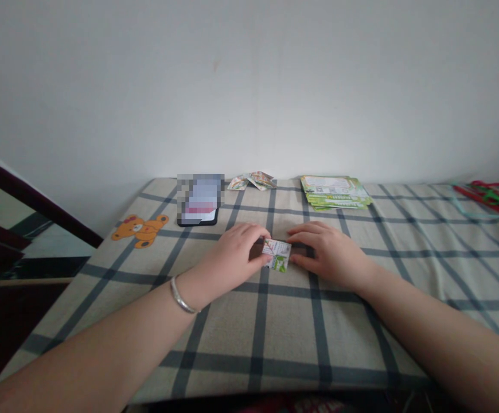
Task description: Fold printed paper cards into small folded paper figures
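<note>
A small square of folded printed paper (277,253), white with green patches and rows of fine print, is between my two hands above the middle of the checked cloth. My left hand (237,250), with a silver bangle on its wrist, pinches the paper's left edge between thumb and fingers. At the opposite edge, the curled thumb and fingertips of my right hand (327,250) hold the paper's right side. Several folded paper pieces (253,180) lie near the wall. To their right rests a stack of green and white printed sheets (335,192).
A checked tablecloth (292,332) covers the table, which stands against a white wall. A phone (201,201), partly blurred, lies at the back left beside an orange bear picture (141,230). Red and green items (488,201) sit at the far right. A dark rail (38,198) slopes down at left.
</note>
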Motion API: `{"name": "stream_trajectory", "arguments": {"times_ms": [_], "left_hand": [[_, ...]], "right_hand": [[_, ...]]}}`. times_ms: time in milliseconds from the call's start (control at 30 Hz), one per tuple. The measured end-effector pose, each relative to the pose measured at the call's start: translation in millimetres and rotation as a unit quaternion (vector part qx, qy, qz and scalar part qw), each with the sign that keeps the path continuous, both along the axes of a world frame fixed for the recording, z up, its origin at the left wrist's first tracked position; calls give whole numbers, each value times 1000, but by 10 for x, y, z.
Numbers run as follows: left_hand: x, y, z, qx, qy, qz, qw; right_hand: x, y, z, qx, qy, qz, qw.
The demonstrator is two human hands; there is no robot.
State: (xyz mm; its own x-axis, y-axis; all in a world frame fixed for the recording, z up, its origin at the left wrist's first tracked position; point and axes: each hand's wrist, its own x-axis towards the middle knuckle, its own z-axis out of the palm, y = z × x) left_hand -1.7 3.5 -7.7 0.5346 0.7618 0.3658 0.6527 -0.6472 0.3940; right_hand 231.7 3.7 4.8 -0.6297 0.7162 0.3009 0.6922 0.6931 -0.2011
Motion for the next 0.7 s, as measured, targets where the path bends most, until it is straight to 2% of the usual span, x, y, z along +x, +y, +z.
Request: {"name": "stream_trajectory", "arguments": {"times_ms": [200, 433, 700], "left_hand": [[11, 15, 7, -21, -62, 13, 998], [17, -3, 53, -15, -111, 7, 994], [-11, 29, 58, 1, -137, -18, 990]], "right_hand": [[8, 53, -58, -23, 37, 35, 998], [-27, -6, 41, -58, 87, 70, 992], [4, 8, -27, -24, 74, 23, 997]]}}
